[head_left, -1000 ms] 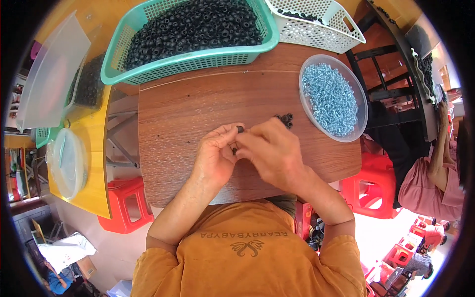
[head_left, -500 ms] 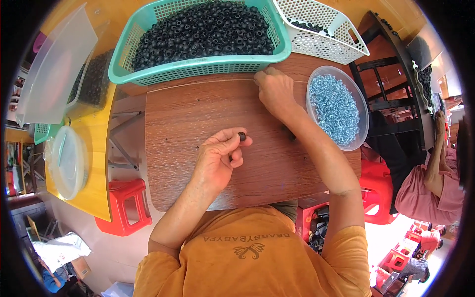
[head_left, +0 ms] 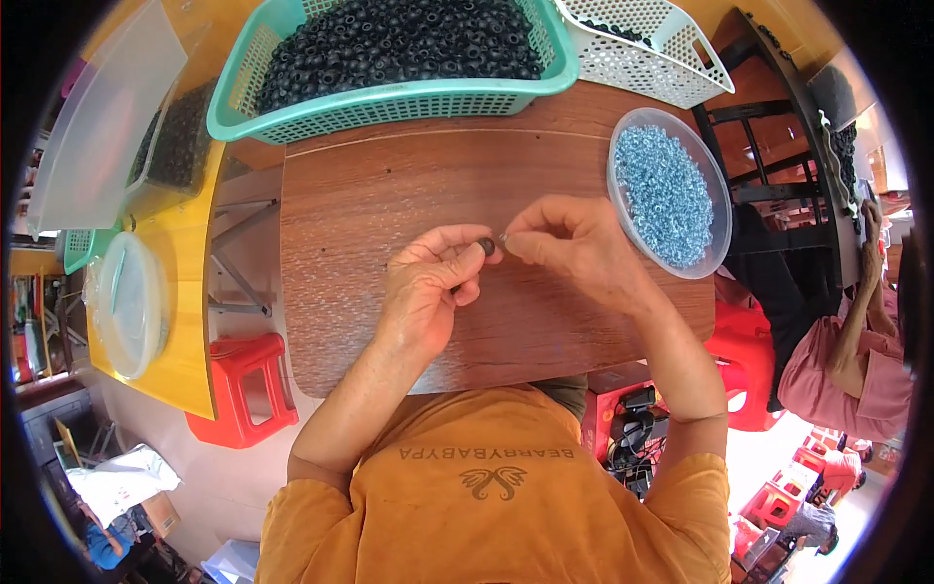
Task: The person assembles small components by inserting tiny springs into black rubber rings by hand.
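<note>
Over the middle of the brown table [head_left: 389, 214], my left hand [head_left: 423, 287] pinches a small round black piece [head_left: 487, 246] between thumb and forefinger, its other fingers curled. Close beside it, my right hand [head_left: 589, 248] has thumb and forefinger pressed together on a tiny clear piece [head_left: 504, 237], too small to name. The fingertips of both hands almost meet at the black piece. To the right of my right hand stands a round clear tub [head_left: 724, 234] full of small light-blue transparent pieces [head_left: 662, 195].
A green basket [head_left: 389, 102] heaped with black ring-shaped pieces [head_left: 399, 49] stands at the table's far side, beside a white perforated basket [head_left: 671, 83]. On the left is a yellow table [head_left: 190, 321] with a round lidded container [head_left: 133, 307]. A red stool [head_left: 243, 389] stands below it.
My right hand has come back from the table's far edge to my left hand, now with a tiny clear piece at its fingertips. My left hand keeps hold of the black piece.
</note>
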Available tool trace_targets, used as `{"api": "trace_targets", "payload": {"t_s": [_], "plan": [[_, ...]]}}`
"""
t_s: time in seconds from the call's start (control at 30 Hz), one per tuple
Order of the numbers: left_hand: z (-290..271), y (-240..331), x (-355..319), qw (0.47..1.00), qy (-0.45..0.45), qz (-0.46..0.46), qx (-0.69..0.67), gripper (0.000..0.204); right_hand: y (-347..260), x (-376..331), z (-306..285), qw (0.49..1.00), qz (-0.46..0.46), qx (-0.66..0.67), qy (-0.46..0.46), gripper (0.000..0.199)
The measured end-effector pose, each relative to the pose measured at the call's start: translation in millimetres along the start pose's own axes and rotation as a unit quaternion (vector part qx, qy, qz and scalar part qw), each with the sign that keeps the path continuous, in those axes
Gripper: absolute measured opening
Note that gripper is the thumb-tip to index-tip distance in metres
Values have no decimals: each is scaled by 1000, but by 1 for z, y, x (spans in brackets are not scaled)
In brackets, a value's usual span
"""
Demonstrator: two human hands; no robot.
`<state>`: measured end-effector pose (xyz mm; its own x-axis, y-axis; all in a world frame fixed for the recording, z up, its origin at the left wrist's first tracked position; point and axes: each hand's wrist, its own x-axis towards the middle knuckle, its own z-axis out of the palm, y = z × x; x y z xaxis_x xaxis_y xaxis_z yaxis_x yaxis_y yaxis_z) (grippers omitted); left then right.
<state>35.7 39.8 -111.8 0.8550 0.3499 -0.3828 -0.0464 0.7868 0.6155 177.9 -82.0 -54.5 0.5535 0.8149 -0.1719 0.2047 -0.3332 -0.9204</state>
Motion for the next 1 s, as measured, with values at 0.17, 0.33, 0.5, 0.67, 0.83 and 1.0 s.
{"api": "trace_targets", "payload": {"t_s": [0.17,0.33,0.5,0.67,0.83,1.0], "plan": [[12,-8,-10,994,10,66,90,19,0,-11,-7,991,75,84,-69,19],[15,-14,-16,968,6,167,188,18,2,-17,-6,989,82,96,-77,20],[19,-17,-20,972,-8,155,178,17,13,-21,-4,989,88,90,-77,25],[16,-17,-19,990,-9,80,114,18,20,-31,6,999,38,20,-14,29],[7,-20,-12,998,-55,-7,-42,18,18,-42,21,993,-75,1,88,18],[12,-22,-6,994,-9,-7,-105,17,21,-53,35,947,-256,-122,149,10]]}}
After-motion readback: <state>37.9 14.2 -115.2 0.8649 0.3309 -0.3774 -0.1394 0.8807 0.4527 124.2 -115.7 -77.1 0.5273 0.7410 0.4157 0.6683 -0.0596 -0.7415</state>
